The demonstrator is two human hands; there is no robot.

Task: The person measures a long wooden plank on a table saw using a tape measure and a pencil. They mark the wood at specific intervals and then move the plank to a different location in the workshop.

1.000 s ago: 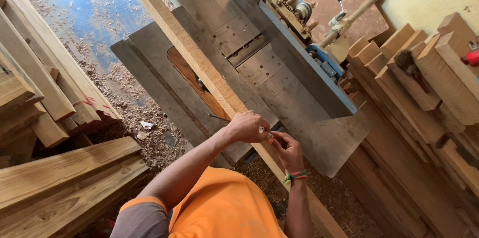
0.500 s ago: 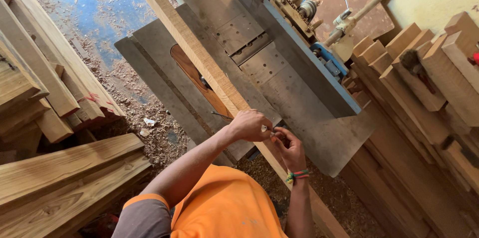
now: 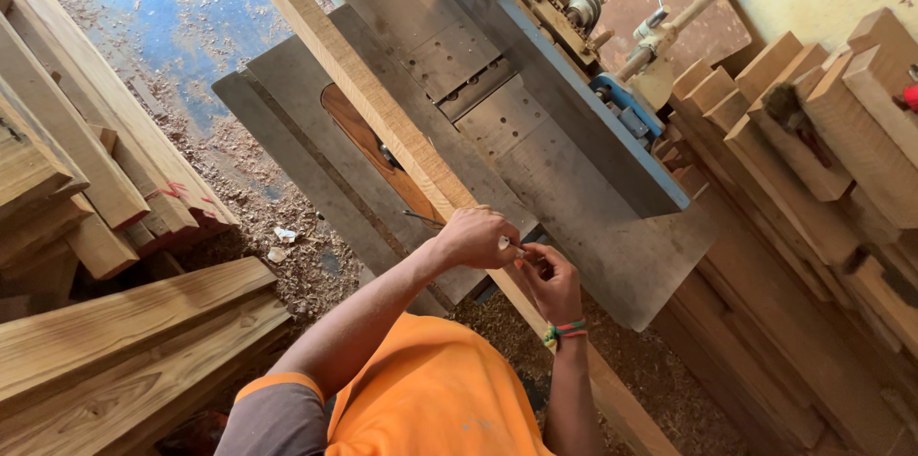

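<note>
On the grey steel machine table (image 3: 574, 169) in front of me lies a long wooden plank (image 3: 382, 102), running from the far left down toward my body on the near right. My left hand (image 3: 478, 236) sits closed on the plank's near stretch, and my right hand (image 3: 550, 279) is just beside it, fingers curled; a small pale object shows between the two hands, too small to tell what it is or which hand pinches it. A thin dark rod (image 3: 421, 217) pokes out to the left of my left hand. A blue-edged fence (image 3: 564, 112) crosses the table beyond the plank, with a wooden handle (image 3: 679, 21) above it at the far right. Stacked timber offcuts (image 3: 813, 121) crowd the right side, heavier boards (image 3: 115, 341) lie at the near left, and sawdust (image 3: 258, 217) covers the floor between. Compared with half a second ago, my hands have kept the same place on the plank, and it has not shifted on the table.
</note>
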